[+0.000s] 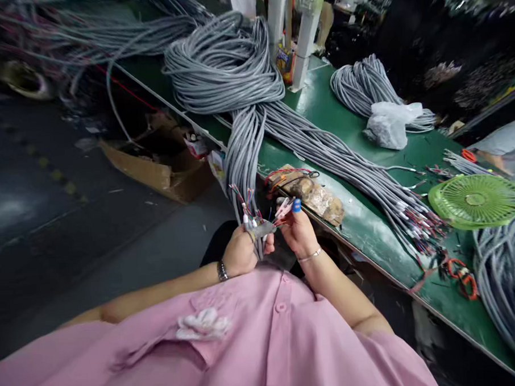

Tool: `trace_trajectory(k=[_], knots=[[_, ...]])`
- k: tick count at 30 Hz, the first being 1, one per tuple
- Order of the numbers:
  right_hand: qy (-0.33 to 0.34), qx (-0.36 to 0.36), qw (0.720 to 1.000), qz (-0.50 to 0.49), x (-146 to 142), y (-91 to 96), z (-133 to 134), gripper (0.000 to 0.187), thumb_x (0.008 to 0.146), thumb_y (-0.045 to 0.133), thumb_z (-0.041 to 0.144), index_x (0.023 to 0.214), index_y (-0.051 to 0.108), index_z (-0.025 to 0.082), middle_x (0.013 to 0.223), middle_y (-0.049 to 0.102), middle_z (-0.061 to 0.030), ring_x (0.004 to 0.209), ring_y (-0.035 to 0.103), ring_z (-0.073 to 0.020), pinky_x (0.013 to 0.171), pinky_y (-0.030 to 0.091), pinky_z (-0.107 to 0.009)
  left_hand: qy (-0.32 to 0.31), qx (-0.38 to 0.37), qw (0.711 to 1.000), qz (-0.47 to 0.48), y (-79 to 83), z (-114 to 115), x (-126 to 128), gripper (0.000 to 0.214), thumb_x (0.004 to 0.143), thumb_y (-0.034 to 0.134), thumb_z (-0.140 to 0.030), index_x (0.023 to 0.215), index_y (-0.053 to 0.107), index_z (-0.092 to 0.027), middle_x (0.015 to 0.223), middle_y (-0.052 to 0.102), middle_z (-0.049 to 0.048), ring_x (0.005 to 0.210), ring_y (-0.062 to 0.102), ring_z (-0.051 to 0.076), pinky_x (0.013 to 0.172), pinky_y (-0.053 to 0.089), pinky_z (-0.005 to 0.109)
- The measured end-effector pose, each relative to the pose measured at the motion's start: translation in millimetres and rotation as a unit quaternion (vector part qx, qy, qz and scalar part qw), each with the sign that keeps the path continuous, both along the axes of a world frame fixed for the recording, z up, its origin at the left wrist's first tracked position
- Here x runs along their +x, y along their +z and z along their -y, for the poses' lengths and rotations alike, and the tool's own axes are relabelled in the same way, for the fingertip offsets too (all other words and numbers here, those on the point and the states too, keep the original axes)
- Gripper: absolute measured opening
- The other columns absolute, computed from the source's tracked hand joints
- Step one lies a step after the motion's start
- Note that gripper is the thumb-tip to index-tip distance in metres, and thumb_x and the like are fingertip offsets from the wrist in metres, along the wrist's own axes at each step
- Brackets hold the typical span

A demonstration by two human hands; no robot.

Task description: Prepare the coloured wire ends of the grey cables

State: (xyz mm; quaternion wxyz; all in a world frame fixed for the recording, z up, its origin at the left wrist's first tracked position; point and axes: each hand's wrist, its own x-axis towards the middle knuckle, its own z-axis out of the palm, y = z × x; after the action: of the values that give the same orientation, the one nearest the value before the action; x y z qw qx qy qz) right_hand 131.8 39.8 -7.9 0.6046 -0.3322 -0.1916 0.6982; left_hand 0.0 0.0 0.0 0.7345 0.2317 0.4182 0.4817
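My left hand (242, 251), with a watch on its wrist, is closed round the end of a grey cable (262, 230). Thin coloured wires (246, 204) with small terminals fan out from that end. My right hand (298, 228), with a bracelet and blue tape on one fingertip, pinches a few of those coloured wires near the cable end. Both hands are held close together above my lap, just off the edge of the green workbench (369, 211). A thick bundle of grey cables (243, 142) hangs over the bench edge right beside my hands.
Big coils of grey cable (224, 61) lie on the bench, another coil (366, 83) with a white plastic bag (391, 124) farther back. A brown worn block (315, 197) sits near the edge. A green fan (477, 199) stands right. An open cardboard box (162, 163) is on the floor. Another person's arm (501, 148) shows far right.
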Motion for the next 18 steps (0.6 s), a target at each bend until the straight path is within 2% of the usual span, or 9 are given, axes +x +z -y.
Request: trace_trajectory(k=[4, 10, 18], knots=[[-0.012, 0.004, 1.0, 0.008, -1.2, -1.9, -5.8, 0.039, 0.073, 0.072, 0.055, 0.075, 0.068, 0.016, 0.066, 0.063, 0.0014, 0.057, 0.053, -0.0085, 0.053, 0.042, -0.02, -0.004, 0.012, 1.0, -0.013, 0.0, -0.8, 3.5, 0.021, 0.073, 0.071, -0.033, 0.072, 0.063, -0.013, 0.055, 0.062, 0.0, 0.044, 0.055, 0.011, 0.042, 0.044, 0.022], [-0.008, 0.011, 1.0, 0.01, -0.7, -3.1, -6.2, 0.036, 0.076, 0.07, 0.053, 0.08, 0.068, 0.017, 0.066, 0.062, 0.0013, 0.057, 0.051, -0.0087, 0.052, 0.041, -0.021, -0.012, 0.024, 0.999, -0.037, -2.3, 0.5, 3.6, 0.018, 0.075, 0.069, -0.03, 0.071, 0.064, -0.013, 0.056, 0.063, 0.0004, 0.045, 0.056, 0.011, 0.043, 0.045, 0.022], [-0.016, 0.01, 1.0, 0.007, 0.5, -4.8, -5.5, 0.037, 0.075, 0.071, 0.053, 0.076, 0.068, 0.016, 0.065, 0.062, 0.0011, 0.056, 0.051, -0.0092, 0.051, 0.04, -0.021, -0.013, 0.037, 0.999, -0.027, -2.4, 1.6, 4.1, 0.018, 0.075, 0.068, -0.03, 0.073, 0.065, -0.013, 0.056, 0.063, 0.0007, 0.044, 0.056, 0.011, 0.044, 0.046, 0.023]])
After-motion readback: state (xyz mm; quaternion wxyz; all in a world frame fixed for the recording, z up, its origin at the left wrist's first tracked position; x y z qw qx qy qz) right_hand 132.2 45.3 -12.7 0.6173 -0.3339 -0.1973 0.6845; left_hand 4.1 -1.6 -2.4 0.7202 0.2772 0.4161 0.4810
